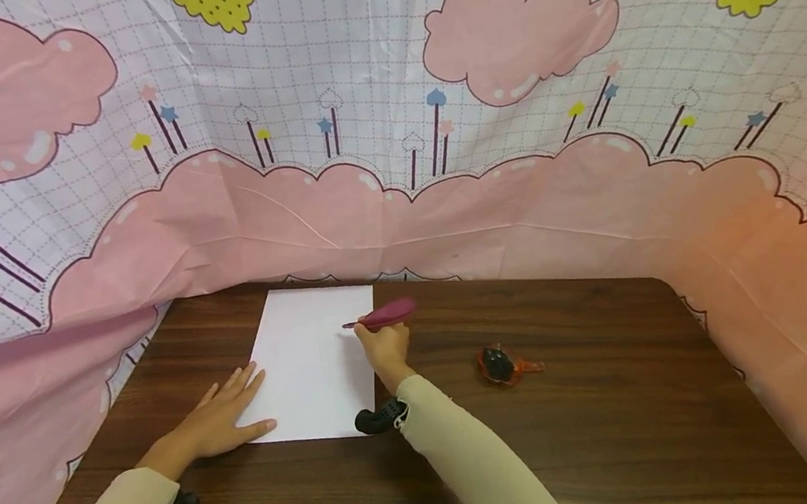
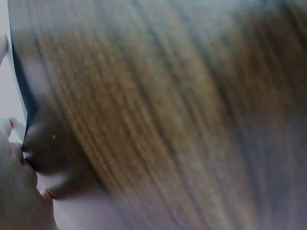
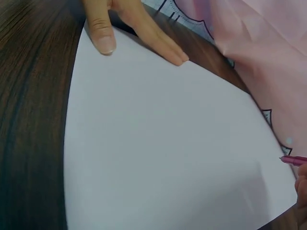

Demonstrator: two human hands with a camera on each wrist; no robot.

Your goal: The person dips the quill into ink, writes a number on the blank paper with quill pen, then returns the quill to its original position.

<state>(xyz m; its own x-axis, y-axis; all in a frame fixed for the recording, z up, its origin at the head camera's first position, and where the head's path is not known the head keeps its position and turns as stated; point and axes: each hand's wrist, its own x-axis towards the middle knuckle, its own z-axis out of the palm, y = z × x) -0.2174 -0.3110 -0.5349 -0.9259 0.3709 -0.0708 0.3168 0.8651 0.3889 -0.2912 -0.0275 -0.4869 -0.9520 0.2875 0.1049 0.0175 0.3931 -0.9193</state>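
Observation:
A blank white sheet of paper (image 1: 315, 364) lies on the dark wooden table. My left hand (image 1: 223, 417) rests on the sheet's left edge, fingers spread and thumb out near the lower corner. In the left wrist view only part of that hand (image 2: 21, 187) shows at the left border. My right hand (image 1: 387, 351) pinches a magenta pen (image 1: 390, 313) with a wide, feather-like end. Its tip points left over the upper right part of the paper. In the right wrist view the pen (image 3: 295, 161) enters at the right border, its tip over the sheet, most of the hand cut off.
A small translucent orange object (image 1: 531, 366) with a dark middle and a short handle-like end lies right of the paper. Pink patterned cloth (image 1: 445, 222) hangs behind and along both sides of the wooden table (image 1: 621, 427).

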